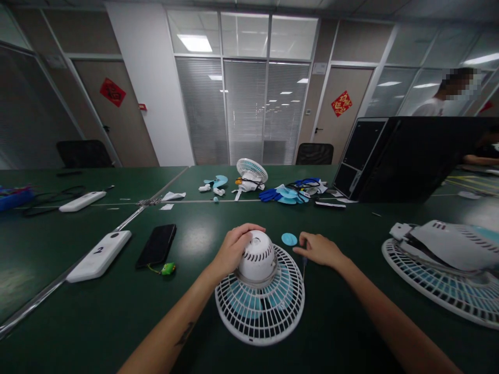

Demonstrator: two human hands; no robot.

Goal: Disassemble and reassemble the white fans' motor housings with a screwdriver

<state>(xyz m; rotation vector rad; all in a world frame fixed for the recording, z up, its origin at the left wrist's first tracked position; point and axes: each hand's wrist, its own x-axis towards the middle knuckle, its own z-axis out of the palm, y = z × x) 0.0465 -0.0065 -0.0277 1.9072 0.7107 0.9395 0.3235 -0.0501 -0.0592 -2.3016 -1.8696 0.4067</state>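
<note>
A white fan head with light blue blades lies on its grille, motor housing up, on the green table in front of me. My left hand is wrapped round the left side and top of the white motor housing. Just right of the grille, my right hand has its fingers curled in a pinch. A thin, dark tool that looks like a screwdriver extends below those fingertips, its shaft toward the grille's rim. Near them on the table rests a round light blue disc.
A second fan lies at the right. Left are a black phone, a green trinket and a white power bank. Farther back are a small fan, blue gloves and a large black case. A person is beyond.
</note>
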